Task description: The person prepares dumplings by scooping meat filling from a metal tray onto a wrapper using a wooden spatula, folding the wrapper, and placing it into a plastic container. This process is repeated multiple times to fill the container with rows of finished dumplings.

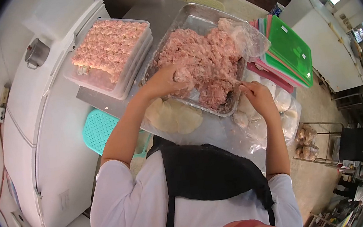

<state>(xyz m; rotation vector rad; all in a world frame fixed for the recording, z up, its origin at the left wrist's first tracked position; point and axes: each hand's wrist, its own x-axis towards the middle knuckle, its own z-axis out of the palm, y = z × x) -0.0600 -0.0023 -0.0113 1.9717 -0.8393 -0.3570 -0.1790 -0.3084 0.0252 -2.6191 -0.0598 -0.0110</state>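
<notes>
A metal tray (189, 20) in front of me holds a large mound of pink ground meat (211, 57). My left hand (166, 80) is curled at the tray's near left side, against the meat; what lies in its fingers blends with the meat. At the tray's right rim my right hand (259, 96) is closed, fingertips pinched together toward the meat; what they grip is too small to make out. Between my forearms, a stack of thin, pale round wrappers (173, 116) lies on the table, near the tray's front edge.
Stacked clear plastic containers (127, 81) at left hold rows of meat-topped pieces. Green and pink plastic lids (290, 48) are piled at right. Plastic bags with pale contents (266, 121) lie by my right forearm. A turquoise stool (99, 130) and a white freezer (53, 143) stand left.
</notes>
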